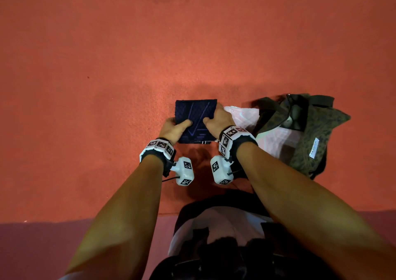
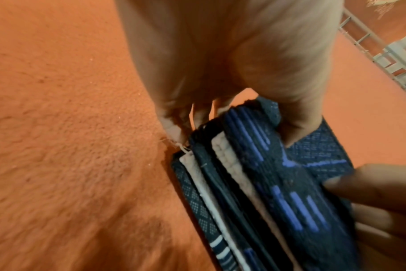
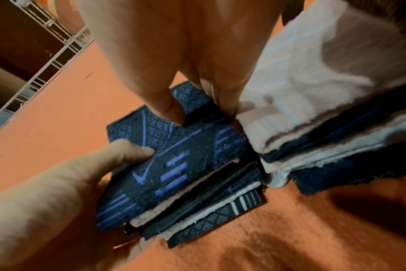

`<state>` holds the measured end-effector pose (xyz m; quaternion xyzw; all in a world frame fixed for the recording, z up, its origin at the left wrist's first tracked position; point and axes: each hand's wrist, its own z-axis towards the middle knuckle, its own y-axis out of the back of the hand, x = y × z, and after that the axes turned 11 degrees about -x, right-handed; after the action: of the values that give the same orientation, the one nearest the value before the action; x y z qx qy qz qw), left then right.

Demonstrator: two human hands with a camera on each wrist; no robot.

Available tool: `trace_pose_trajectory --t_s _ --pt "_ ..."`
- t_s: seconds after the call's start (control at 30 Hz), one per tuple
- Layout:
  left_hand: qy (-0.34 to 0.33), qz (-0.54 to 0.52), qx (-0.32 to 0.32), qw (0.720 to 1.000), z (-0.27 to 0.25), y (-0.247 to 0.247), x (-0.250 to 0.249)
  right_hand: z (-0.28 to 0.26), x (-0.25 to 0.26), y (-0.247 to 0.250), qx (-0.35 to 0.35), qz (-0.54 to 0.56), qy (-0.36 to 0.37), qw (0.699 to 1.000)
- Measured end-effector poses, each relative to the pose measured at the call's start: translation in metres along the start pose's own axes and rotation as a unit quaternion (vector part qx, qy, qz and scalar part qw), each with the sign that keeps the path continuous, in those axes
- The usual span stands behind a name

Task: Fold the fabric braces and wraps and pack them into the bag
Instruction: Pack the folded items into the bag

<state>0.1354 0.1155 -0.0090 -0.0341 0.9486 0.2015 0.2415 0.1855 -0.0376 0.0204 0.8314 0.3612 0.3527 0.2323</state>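
**Folded brace held in both hands, ready for packing**

The navy brace (image 1: 196,120), folded into a square stack, sits on the orange surface (image 1: 107,65) just left of the olive bag (image 1: 310,134). The left hand (image 1: 174,129) grips its near-left edge, thumb on top; the right hand (image 1: 218,120) pinches its right edge. Folding appears complete. Next move, by judgement: carry the stack right into the bag without letting layers slip.

The head view alone shows the bag. The right wrist view shows a white-and-navy folded pile (image 3: 313,113) touching the brace's right side, and the stack's layered edges.
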Motion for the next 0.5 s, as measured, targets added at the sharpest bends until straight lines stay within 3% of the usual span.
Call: trace_pose_trajectory --t_s 0.13,0.5 --pt "0.019 -0.018 0.032 0.999 -0.004 -0.002 -0.001 -0.001 -0.003 0.002 0.011 0.016 0.0 1.0" --pt "0.028 -0.043 0.034 0.998 -0.018 0.003 -0.005 -0.014 -0.005 0.006 0.014 0.062 0.0 0.998"
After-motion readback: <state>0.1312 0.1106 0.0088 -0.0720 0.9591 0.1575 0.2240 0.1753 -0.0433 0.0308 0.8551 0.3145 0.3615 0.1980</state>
